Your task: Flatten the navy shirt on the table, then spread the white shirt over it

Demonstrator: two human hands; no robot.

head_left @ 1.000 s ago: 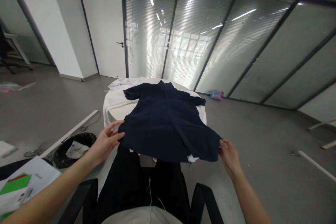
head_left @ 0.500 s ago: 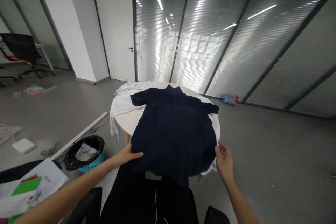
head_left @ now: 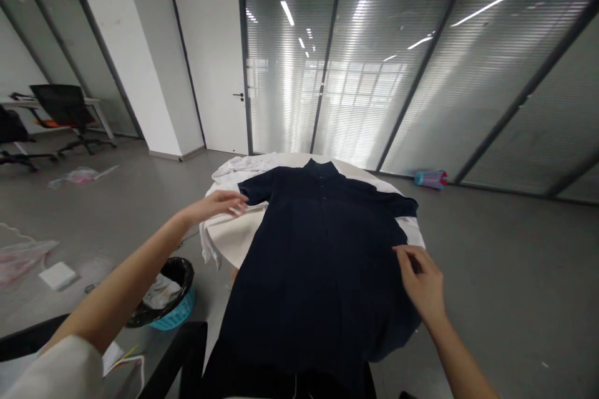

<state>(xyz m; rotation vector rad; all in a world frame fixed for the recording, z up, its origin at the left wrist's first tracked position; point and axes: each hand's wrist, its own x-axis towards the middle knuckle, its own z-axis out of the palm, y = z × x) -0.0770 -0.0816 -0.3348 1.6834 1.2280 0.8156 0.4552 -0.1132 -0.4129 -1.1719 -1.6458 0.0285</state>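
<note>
A dark navy short-sleeved shirt (head_left: 318, 249) lies spread flat on a round white table (head_left: 234, 234), collar at the far side. Its near hem hangs over the table's front edge. My left hand (head_left: 219, 204) reaches out over the table with fingers apart, just short of the shirt's left sleeve, holding nothing. My right hand (head_left: 423, 283) rests at the shirt's right side, fingers loosely spread and touching the fabric. A white garment (head_left: 231, 171) lies bunched under and beside the shirt at the far left of the table.
A black bin in a blue basket (head_left: 166, 296) stands on the floor left of the table. A black chair arm (head_left: 180, 349) is close at the bottom. Office chairs (head_left: 60, 109) stand far left. A small blue and pink object (head_left: 430, 179) lies by the glass wall.
Both hands let go of the shirt's lower corners. My left hand moved up toward the left sleeve, my right hand shifted up along the right side. The view moved closer.
</note>
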